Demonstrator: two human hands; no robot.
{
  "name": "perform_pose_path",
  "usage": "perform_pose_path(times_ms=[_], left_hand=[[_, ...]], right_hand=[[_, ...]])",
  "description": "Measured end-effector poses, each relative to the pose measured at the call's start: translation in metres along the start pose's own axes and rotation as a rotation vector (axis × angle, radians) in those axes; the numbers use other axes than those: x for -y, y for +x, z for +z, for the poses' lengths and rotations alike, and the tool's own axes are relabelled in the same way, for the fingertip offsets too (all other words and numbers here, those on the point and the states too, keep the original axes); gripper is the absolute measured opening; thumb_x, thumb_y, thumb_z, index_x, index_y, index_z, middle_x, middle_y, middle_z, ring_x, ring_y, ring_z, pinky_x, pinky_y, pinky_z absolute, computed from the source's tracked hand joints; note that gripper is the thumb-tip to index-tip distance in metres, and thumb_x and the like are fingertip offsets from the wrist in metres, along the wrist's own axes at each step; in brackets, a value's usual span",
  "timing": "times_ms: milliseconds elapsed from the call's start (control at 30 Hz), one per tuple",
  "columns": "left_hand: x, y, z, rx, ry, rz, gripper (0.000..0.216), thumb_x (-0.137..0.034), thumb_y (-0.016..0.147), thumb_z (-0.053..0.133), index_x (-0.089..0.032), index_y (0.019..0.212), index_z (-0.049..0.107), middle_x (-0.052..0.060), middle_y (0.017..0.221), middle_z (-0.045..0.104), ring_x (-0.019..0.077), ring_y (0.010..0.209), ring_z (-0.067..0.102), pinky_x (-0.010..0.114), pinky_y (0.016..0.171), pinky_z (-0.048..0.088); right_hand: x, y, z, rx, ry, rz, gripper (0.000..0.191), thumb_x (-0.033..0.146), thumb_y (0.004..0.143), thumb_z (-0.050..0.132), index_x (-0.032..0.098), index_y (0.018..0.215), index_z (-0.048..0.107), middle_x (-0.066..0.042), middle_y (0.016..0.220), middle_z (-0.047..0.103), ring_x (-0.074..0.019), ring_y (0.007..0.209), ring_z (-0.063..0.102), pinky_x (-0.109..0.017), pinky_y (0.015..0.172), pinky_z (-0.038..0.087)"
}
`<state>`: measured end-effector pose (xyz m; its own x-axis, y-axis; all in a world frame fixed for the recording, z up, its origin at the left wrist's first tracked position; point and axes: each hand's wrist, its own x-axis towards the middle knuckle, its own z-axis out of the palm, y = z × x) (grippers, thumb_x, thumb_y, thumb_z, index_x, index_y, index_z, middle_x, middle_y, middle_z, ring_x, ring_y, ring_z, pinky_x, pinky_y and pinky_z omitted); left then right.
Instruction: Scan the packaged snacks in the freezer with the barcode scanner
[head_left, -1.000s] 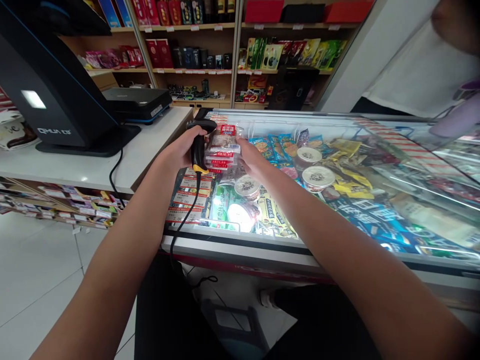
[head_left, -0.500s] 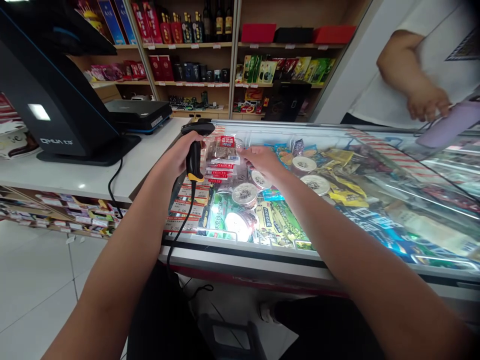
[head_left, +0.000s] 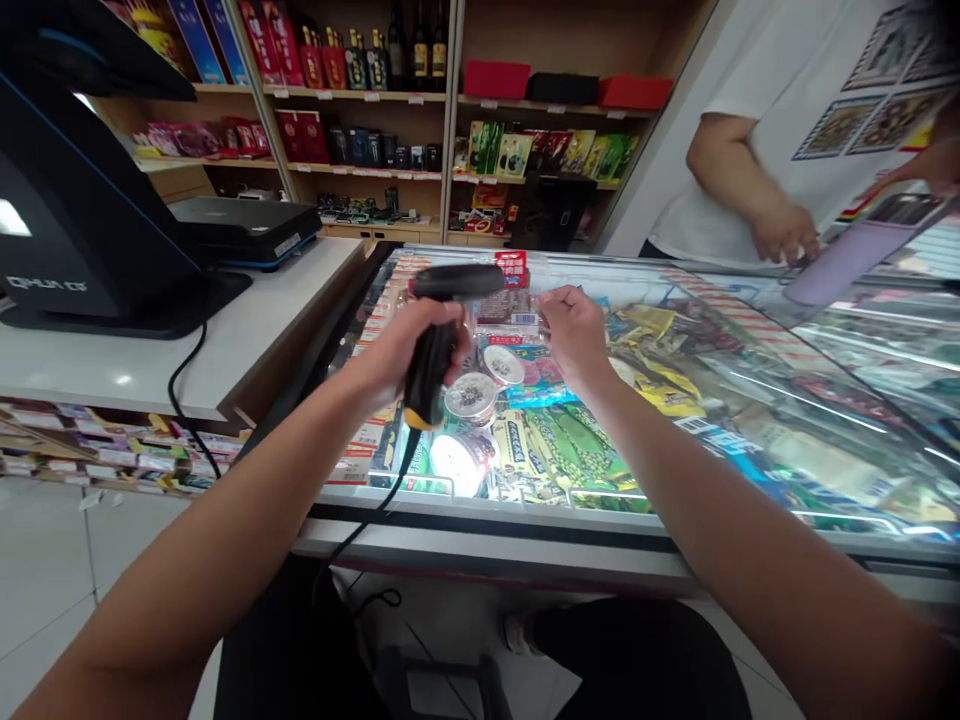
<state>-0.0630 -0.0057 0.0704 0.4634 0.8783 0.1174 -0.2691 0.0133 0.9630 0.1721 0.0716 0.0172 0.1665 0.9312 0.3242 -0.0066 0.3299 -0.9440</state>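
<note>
My left hand (head_left: 401, 350) is wrapped round the black handle of a corded barcode scanner (head_left: 439, 325), its head pointing right over the glass lid. A clear snack packet (head_left: 510, 300) with a red label lies just past the scanner head, and my right hand (head_left: 574, 330) pinches the packet's right edge. Both hands hover above the glass-topped freezer chest (head_left: 487, 525), which is full of ice creams and tubs.
A black till screen (head_left: 67, 220) and a flat black device (head_left: 240, 225) stand on the white counter (head_left: 135, 370) at left. Another person in a white T-shirt (head_left: 772, 130) stands behind the freezer at right, a hand near a lilac object (head_left: 855, 265). Stocked shelves (head_left: 375, 110) line the back.
My left hand has swung the scanner right and nearer, its head now turned towards the packet. My right hand shifted right along the packet. The other person has come further into view.
</note>
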Motion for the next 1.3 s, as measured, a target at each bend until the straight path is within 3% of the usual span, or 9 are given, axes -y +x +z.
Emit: perform_pose_path(times_ms=[67, 133, 200, 333, 467, 600, 767, 1067, 1300], left_hand=[[0.02, -0.001, 0.015, 0.133, 0.014, -0.076, 0.03, -0.045, 0.088, 0.057, -0.015, 0.083, 0.061, 0.004, 0.071, 0.063, 0.0121, 0.053, 0.057, 0.026, 0.053, 0.047], [0.038, -0.001, 0.027, 0.182, 0.008, -0.11, 0.034, -0.049, 0.091, 0.06, -0.015, 0.094, 0.061, 0.005, 0.085, 0.066, 0.0115, 0.06, 0.061, 0.025, 0.057, 0.049], [0.051, -0.001, 0.035, 0.161, -0.03, -0.124, 0.039, -0.055, 0.093, 0.061, -0.018, 0.105, 0.059, 0.004, 0.09, 0.065, 0.0108, 0.061, 0.062, 0.025, 0.056, 0.049], [0.06, -0.001, 0.042, 0.034, -0.078, -0.159, 0.047, -0.066, 0.093, 0.053, -0.021, 0.107, 0.057, -0.002, 0.073, 0.06, 0.0096, 0.047, 0.055, 0.024, 0.045, 0.044], [0.058, 0.001, 0.042, -0.088, 0.016, -0.139, 0.053, -0.073, 0.091, 0.05, -0.02, 0.091, 0.057, -0.002, 0.06, 0.058, 0.0091, 0.04, 0.05, 0.022, 0.04, 0.039], [0.057, 0.002, 0.041, -0.092, 0.042, -0.135, 0.057, -0.075, 0.09, 0.048, -0.019, 0.081, 0.053, -0.001, 0.059, 0.059, 0.0087, 0.04, 0.05, 0.021, 0.04, 0.038], [0.057, 0.003, 0.04, -0.084, 0.015, -0.088, 0.057, -0.077, 0.089, 0.048, -0.02, 0.082, 0.053, -0.001, 0.057, 0.057, 0.0088, 0.04, 0.05, 0.022, 0.04, 0.039], [0.051, 0.002, 0.04, -0.078, -0.025, -0.107, 0.057, -0.077, 0.089, 0.05, -0.019, 0.087, 0.054, -0.002, 0.058, 0.057, 0.0085, 0.039, 0.049, 0.021, 0.04, 0.039], [0.025, 0.005, 0.028, -0.215, -0.008, -0.005, 0.05, -0.066, 0.098, 0.042, -0.02, 0.089, 0.058, -0.002, 0.057, 0.056, 0.0075, 0.037, 0.046, 0.021, 0.037, 0.034]], right_hand=[[-0.007, -0.002, -0.01, -0.093, -0.075, -0.108, 0.018, 0.027, 0.092, 0.062, 0.023, 0.076, 0.053, 0.005, 0.064, 0.048, -0.0102, 0.053, 0.042, -0.022, 0.048, 0.038], [-0.013, -0.002, -0.017, -0.131, -0.135, -0.178, 0.02, 0.027, 0.092, 0.06, 0.024, 0.075, 0.05, 0.004, 0.062, 0.049, -0.0113, 0.054, 0.044, -0.024, 0.05, 0.038], [-0.019, 0.001, -0.021, -0.144, -0.175, -0.218, 0.02, 0.026, 0.093, 0.059, 0.024, 0.075, 0.05, 0.004, 0.062, 0.051, -0.0117, 0.055, 0.046, -0.025, 0.052, 0.037], [-0.029, 0.01, -0.028, -0.199, -0.227, -0.266, 0.018, 0.024, 0.092, 0.057, 0.023, 0.075, 0.05, 0.003, 0.066, 0.053, -0.0123, 0.061, 0.051, -0.027, 0.06, 0.041], [-0.033, 0.014, -0.03, -0.22, -0.274, -0.264, 0.019, 0.021, 0.091, 0.056, 0.023, 0.073, 0.049, 0.002, 0.068, 0.053, -0.0134, 0.066, 0.054, -0.028, 0.063, 0.043], [-0.033, 0.014, -0.03, -0.23, -0.292, -0.252, 0.021, 0.021, 0.092, 0.055, 0.023, 0.072, 0.047, 0.002, 0.068, 0.053, -0.0136, 0.066, 0.055, -0.028, 0.063, 0.043], [-0.037, 0.014, -0.031, -0.21, -0.279, -0.332, 0.019, 0.022, 0.091, 0.056, 0.023, 0.074, 0.048, 0.001, 0.07, 0.054, -0.014, 0.068, 0.054, -0.03, 0.065, 0.045], [-0.04, 0.016, -0.032, -0.228, -0.31, -0.289, 0.02, 0.025, 0.092, 0.056, 0.023, 0.074, 0.047, 0.003, 0.069, 0.053, -0.0129, 0.064, 0.052, -0.028, 0.064, 0.045], [-0.035, 0.034, -0.057, -0.268, -0.561, -0.071, 0.023, 0.018, 0.087, 0.061, 0.021, 0.064, 0.055, 0.004, 0.052, 0.046, -0.0131, 0.051, 0.041, -0.031, 0.056, 0.037]])
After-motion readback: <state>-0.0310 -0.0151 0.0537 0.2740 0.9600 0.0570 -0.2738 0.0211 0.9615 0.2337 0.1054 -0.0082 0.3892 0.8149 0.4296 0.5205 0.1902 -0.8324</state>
